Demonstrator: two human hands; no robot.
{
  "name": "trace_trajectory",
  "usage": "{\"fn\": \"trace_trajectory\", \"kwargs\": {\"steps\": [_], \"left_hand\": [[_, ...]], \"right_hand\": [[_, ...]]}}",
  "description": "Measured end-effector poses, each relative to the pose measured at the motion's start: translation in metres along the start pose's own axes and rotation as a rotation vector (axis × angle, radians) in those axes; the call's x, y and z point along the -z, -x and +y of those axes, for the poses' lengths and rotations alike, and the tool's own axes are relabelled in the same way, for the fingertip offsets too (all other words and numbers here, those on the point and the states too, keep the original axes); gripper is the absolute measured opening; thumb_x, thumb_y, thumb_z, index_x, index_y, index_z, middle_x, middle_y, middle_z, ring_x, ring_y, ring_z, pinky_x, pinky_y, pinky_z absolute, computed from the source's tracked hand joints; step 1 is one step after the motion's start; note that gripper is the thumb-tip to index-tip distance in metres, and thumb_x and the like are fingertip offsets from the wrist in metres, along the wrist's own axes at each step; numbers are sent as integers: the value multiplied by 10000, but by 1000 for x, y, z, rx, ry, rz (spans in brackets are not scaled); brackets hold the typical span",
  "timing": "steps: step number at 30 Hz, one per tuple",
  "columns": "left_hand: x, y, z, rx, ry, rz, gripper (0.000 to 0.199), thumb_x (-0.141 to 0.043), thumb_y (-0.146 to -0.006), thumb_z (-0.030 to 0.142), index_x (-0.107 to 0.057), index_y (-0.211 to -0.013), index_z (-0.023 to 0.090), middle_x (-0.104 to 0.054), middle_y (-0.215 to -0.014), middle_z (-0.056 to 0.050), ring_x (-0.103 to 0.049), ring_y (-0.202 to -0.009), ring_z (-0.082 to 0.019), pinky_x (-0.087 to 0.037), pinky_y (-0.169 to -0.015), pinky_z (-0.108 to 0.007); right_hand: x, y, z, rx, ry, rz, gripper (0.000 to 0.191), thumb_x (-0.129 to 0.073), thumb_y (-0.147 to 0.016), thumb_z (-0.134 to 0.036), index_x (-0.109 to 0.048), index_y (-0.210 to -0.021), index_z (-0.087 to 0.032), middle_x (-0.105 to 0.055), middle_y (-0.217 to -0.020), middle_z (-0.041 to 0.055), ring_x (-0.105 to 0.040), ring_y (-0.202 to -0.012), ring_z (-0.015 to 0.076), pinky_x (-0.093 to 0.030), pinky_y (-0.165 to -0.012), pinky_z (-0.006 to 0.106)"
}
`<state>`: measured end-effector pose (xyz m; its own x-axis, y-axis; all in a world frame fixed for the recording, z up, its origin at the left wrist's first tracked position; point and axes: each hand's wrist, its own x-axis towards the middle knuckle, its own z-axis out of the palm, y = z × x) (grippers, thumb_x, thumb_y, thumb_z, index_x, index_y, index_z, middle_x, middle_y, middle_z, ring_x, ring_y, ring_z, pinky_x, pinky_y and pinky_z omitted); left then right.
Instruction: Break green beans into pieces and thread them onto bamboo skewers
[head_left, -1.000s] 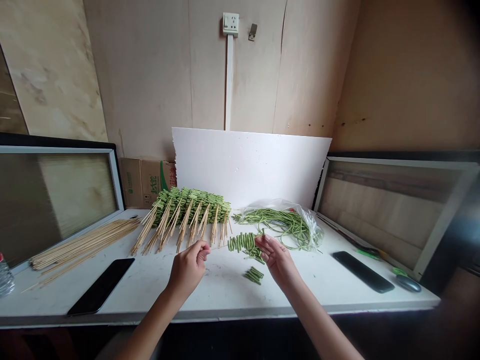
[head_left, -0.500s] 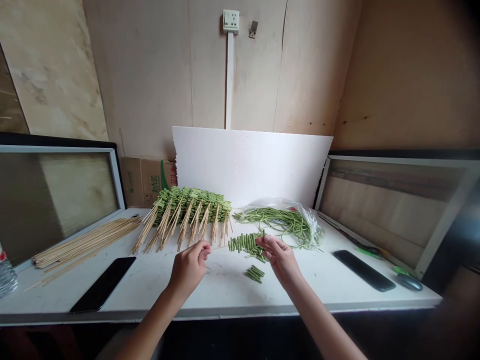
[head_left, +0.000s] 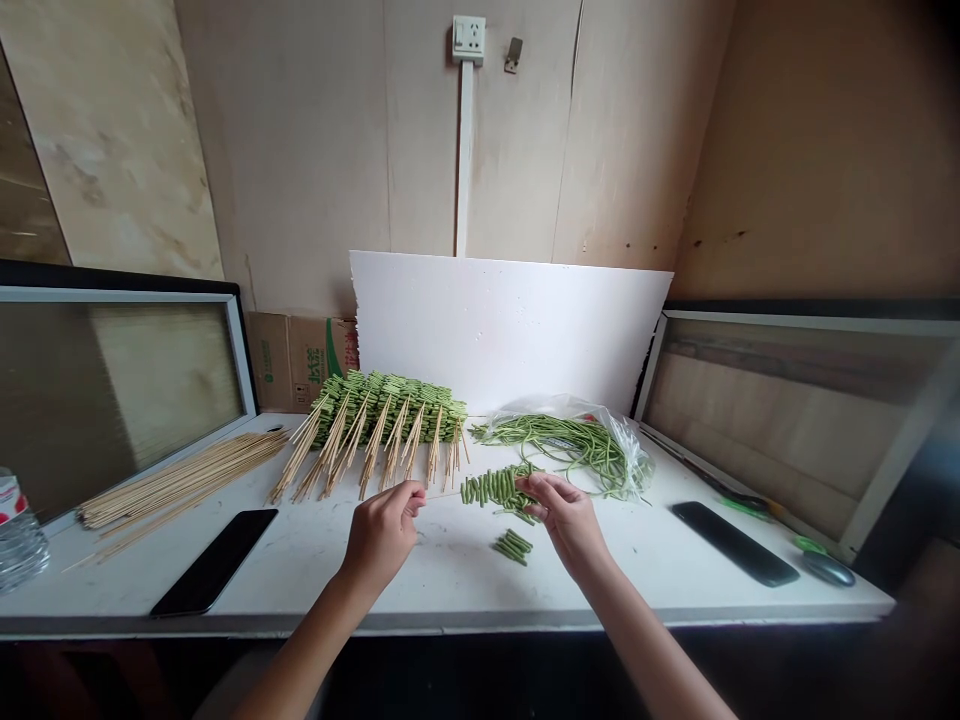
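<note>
My left hand (head_left: 386, 525) is closed on the bare end of a thin bamboo skewer (head_left: 442, 495). Cut green bean pieces (head_left: 487, 488) sit side by side across that skewer, to the right of the hand. At their right end, the fingers of my right hand (head_left: 562, 510) are pinched on a green bean piece, which they mostly hide. Below the skewer lies a small group of loose cut pieces (head_left: 514, 546) on the white table (head_left: 450, 590). More cut pieces lie just behind the right fingertips, partly covered.
Filled bean skewers (head_left: 390, 400) are stacked at the back left, sticks toward me. Bare skewers (head_left: 180, 478) lie left, near a black phone (head_left: 215, 562) and a bottle (head_left: 21, 535). Long beans (head_left: 577, 440) spill from a clear bag. Another dark phone (head_left: 735, 542) and a mouse (head_left: 827, 568) lie right.
The whole view has shifted slightly to the right. Both hands keep nearly the same places and grips, with the row of bean pieces still between them.
</note>
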<state>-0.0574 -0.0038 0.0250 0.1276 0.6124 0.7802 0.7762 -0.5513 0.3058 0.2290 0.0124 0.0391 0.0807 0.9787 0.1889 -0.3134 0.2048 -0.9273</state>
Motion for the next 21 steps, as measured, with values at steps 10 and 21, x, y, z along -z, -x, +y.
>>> {"fn": "trace_trajectory", "kwargs": {"steps": [10,21], "left_hand": [[-2,1,-3,-21,-1,40,314,-434,-838,-3,-644,-889,226,-770,-758,-8,-773,-755,-194,-546,-648,-247],[1,-1,-1,12,26,49,279,-445,-875,24,-640,-910,221,-750,-751,-9,-755,-733,-182,-526,-643,-234]], "right_hand": [[-6,5,9,8,-19,47,348,-884,-714,-482,-808,-918,-210,-802,-1048,121,-709,-1126,347,-635,-781,383],[-5,6,-2,14,-3,22,318,-866,-741,-483,-815,-911,-220,-798,-1035,114,-700,-1120,340,-609,-765,359]]}}
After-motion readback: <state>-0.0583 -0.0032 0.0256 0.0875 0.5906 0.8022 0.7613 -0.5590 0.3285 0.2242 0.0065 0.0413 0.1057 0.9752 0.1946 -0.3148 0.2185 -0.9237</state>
